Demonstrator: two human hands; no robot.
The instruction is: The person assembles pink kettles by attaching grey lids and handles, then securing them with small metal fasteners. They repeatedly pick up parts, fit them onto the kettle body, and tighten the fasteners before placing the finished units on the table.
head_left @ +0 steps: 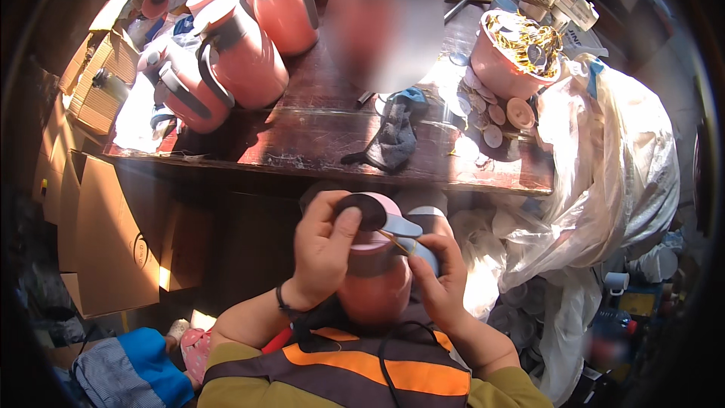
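Note:
A pink thermos jug [374, 291] with a grey handle [427, 257] stands upright at my lap, below the table's front edge. My left hand [321, 249] is closed at its lid, with the thumb pressed on a dark round tag [364, 211]. A thin yellow string [398, 242] runs from near the tag toward the handle. At the handle side, my right hand [445, 279] pinches this string between thumb and fingers. The far fingers of my right hand are partly hidden behind the handle.
On the dark red table [302, 136] several pink jugs [245, 60] stand at left. A grey glove-like cloth [394, 136] lies mid-table. A pink bucket [502, 60] of yellow-stringed tags and loose round discs [492, 136] are at right, beside plastic sheeting [619, 159]. Cardboard boxes [113, 234] stand left.

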